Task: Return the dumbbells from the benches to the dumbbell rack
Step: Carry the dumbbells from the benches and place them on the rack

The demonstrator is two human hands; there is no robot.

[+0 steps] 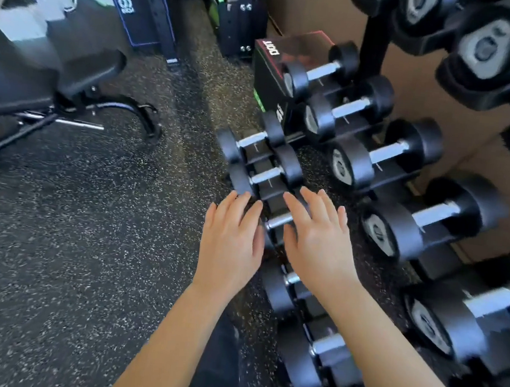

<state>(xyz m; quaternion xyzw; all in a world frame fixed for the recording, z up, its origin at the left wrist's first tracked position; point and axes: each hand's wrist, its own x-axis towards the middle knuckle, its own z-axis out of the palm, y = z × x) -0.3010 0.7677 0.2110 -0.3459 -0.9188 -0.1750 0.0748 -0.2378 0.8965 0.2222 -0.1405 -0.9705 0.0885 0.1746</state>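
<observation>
Down at the lowest tier of the dumbbell rack (371,52), reaching with both hands over a small dumbbell (279,221) that lies in its cradle. Above its outer head, on the floor side, left hand (231,243), fingers (240,204) straight and close together, gripping nothing. Above the inner head, right hand (320,245), fingers (326,205) straight and slightly spread, likewise holding nothing. Cannot tell whether either palm touches the weight. Only the chrome handle on show, in the gap between the two hands. Just beyond on the same tier, two neighbouring dumbbells (258,141) side by side, each in its own cradle. One tier up and to the right, a row of larger dumbbells (386,155), bigger toward the camera. Higher still, at top right, heavy blurred dumbbells (482,49). Beside the rack's far end, a black box (274,62). Underneath it all, speckled rubber floor (89,240). Well apart at left, a black padded bench (41,82) on its metal frame.
</observation>
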